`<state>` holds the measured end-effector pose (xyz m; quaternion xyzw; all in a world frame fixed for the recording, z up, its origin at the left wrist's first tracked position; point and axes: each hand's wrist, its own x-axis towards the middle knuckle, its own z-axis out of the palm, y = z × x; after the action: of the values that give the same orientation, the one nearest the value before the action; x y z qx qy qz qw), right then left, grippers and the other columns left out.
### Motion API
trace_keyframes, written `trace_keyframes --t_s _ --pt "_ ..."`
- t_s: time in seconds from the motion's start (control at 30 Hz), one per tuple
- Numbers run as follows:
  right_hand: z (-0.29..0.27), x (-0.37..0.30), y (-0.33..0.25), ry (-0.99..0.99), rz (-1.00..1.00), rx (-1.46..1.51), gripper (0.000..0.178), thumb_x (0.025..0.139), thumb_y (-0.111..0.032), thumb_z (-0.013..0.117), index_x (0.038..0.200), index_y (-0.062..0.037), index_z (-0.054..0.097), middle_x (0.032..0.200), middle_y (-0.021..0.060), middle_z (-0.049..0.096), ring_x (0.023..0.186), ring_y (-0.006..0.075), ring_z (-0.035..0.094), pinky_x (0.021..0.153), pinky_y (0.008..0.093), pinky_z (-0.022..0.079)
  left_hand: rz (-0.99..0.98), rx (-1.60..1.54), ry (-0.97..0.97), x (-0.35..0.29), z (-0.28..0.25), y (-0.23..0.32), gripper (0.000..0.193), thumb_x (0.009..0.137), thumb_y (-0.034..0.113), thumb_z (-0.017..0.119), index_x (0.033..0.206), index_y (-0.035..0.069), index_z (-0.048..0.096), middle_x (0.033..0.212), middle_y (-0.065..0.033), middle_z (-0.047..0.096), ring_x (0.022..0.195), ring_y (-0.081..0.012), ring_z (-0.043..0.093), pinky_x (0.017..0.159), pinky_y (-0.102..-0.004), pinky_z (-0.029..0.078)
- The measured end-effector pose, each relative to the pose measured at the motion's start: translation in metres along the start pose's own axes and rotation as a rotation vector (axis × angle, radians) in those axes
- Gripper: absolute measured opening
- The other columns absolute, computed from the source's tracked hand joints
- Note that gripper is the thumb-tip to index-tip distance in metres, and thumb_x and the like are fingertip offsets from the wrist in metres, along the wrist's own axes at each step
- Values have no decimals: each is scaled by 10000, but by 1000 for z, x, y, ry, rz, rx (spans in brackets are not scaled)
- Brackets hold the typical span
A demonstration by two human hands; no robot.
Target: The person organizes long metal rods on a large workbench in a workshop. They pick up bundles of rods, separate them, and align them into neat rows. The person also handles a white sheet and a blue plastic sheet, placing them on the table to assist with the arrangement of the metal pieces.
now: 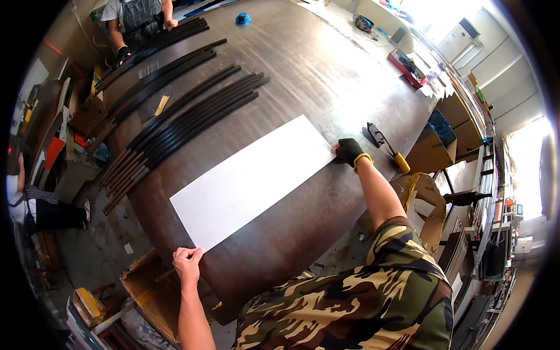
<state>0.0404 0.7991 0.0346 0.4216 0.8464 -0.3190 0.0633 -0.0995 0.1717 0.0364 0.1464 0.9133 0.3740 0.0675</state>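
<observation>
A long white rectangular sheet (254,182) lies slantwise on the dark brown table (274,256). My bare left hand (187,263) pinches its near left corner at the table's edge. At the sheet's right end, my right hand (349,151), in a black fingerless glove with a yellow cuff, grips the near corner; its fingertips are partly hidden. Just beyond the right hand rests a black hand tool (375,135) with a yellow handle (401,163). The sheet looks flat and uncreased.
Several long black rods (192,116) lie in bundles at the left, overhanging the table's edge. A co-worker (140,20) handles rods at the far left; another person (44,204) is on the left. Cardboard boxes (149,286) flank the table. A red tray (406,68) sits at the far right.
</observation>
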Motion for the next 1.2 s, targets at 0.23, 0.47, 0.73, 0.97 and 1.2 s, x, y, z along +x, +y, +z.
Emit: trace_keyframes --t_s 0.23,0.47,0.73,0.97,1.2 --pt "27 -70 -18 799 -519 -345 471 833 -285 712 1208 -22 599 1280 232 578 1172 434 527 1022 490 401 10 5 -12 3 4 3 145 736 147 814 744 43 713 792 -52 638 823 -268 569 757 -401 469" --pt "190 -211 -145 241 -932 -124 933 777 -483 743 1412 80 356 1466 332 344 1396 497 285 1173 561 195 133 23 77 -3 5 -10 148 722 176 805 740 60 715 796 -62 655 829 -290 605 764 -421 483" --pt "294 -304 -278 -161 -1274 -69 893 789 -467 721 1423 60 376 1472 272 378 1412 436 303 1178 522 209 190 -47 289 -11 -41 -4 208 800 71 705 1003 27 714 1073 -87 668 1014 -300 596 911 -401 476" --pt "239 -263 -298 -106 -1017 -342 417 709 -305 813 1015 -78 644 982 111 627 984 301 601 805 440 485 339 237 264 -49 -67 -20 225 676 104 789 884 65 714 860 -56 595 895 -288 566 776 -432 452" --pt "252 -239 -329 -331 -1065 -494 313 729 -323 792 927 -137 637 899 113 676 883 322 665 721 454 511 323 242 233 -33 -58 -26 148 700 132 784 784 77 675 836 -46 596 886 -275 576 741 -427 462"
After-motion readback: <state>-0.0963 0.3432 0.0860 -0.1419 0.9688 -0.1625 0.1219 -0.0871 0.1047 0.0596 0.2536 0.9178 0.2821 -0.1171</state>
